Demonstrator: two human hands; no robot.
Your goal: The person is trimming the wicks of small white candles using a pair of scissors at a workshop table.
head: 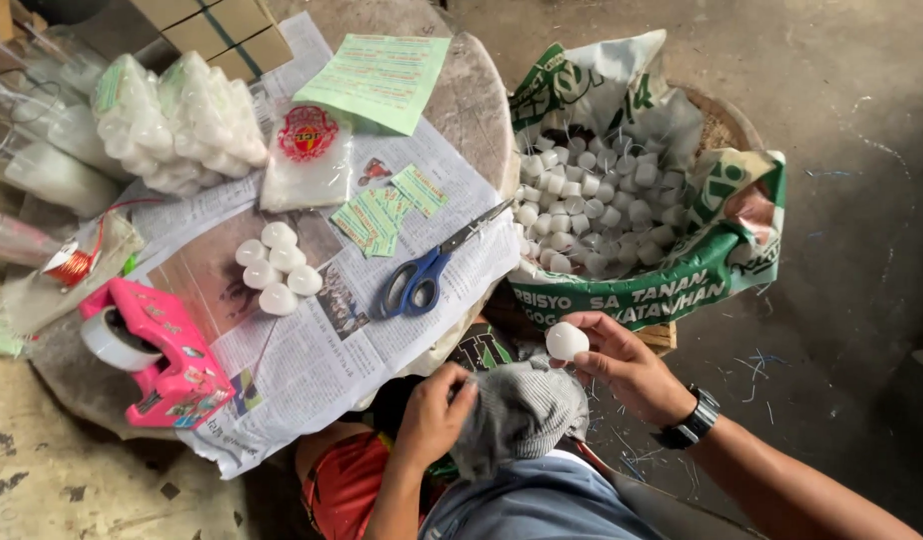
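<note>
My right hand (627, 368) pinches a white candle (567, 341) at five o'clock; my left hand (434, 415) grips a grey cloth (522, 412). A loose pinch could drop the candle onto the floor.

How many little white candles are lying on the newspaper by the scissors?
5, bunched together on the newspaper left of the scissors: candles.
</note>
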